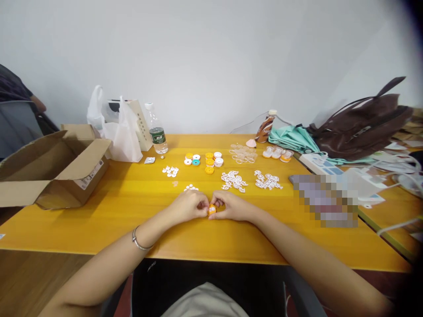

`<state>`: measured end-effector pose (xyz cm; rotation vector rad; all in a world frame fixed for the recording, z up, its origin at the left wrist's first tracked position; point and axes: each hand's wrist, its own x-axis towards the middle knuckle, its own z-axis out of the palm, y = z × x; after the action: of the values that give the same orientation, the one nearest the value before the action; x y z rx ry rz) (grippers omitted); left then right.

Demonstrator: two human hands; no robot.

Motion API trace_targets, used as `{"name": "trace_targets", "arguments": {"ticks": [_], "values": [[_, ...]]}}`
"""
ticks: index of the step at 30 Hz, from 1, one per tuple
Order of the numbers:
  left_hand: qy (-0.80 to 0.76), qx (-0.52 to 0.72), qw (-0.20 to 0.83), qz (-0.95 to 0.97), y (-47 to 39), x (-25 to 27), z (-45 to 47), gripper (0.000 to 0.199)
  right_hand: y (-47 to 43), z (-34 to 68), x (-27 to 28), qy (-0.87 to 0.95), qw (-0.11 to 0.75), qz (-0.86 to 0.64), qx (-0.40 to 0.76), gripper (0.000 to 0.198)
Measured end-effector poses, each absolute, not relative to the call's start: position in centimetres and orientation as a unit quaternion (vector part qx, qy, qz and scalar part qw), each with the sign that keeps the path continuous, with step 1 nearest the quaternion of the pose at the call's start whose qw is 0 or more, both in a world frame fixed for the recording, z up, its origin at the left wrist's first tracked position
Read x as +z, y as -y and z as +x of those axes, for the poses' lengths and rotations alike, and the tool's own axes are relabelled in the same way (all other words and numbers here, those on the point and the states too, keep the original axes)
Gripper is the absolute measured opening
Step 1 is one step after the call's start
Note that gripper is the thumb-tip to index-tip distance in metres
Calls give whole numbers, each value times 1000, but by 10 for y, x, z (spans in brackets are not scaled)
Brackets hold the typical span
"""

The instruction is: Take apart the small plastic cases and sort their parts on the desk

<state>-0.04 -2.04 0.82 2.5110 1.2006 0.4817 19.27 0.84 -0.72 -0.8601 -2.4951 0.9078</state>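
Nearest the camera, the person's forearms come in over the edge of the yellow table (99, 229), a thin bangle (139, 242) on the left wrist. The left hand (190, 206) and the right hand (231, 206) meet at the middle of the table, knuckles resting on the wood, and both pinch one small orange disc (212, 209) between their fingertips. The fingers are curled tight around it; how much of the disc each hand has cannot be told, as it is mostly hidden.

The likely trouble is a slip: the disc is tiny and held only by fingertips, so uneven pressure could pop it loose and send it rolling toward the near edge and off onto the floor.

Just beyond the left hand lies a small cluster of white bits (191, 188), close enough that a shifting knuckle could scatter them. Farther out, heaps of white cut-out pieces (234, 181) and more white pieces (171, 171) lie loose, and a reaching sleeve or wrist could mix the sorted piles. Behind those stand stacks of orange, white and teal discs (209, 162), easy to topple, and a pile of clear rings (243, 153).

At the back, a water bottle (157, 130) and a brown drink bottle (265, 127) stand near the parts; a knock could spill onto them. An open cardboard box (53, 171) sits at the far left.
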Motion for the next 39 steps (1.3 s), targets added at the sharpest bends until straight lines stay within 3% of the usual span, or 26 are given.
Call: {"name": "trace_targets", "arguments": {"ticks": [3,7,16,31,35,39], "values": [[-449,196,185,852,17,14,-9,11,-8,193,-7,879,177,-306,322,34],[-521,232,139,809,5,21,-26,13,-7,194,-8,875,178,-311,325,34],[-556,200,149,793,-13,10,-39,20,-8,193,-7,875,175,-310,328,34],[-459,244,153,840,4,20,-28,17,-8,194,-7,871,178,-307,338,34],[-343,206,163,902,18,19,-9,20,-10,193,-9,869,188,-302,343,37],[-334,165,134,918,21,14,0,20,-11,192,-12,864,198,-306,347,41]]}}
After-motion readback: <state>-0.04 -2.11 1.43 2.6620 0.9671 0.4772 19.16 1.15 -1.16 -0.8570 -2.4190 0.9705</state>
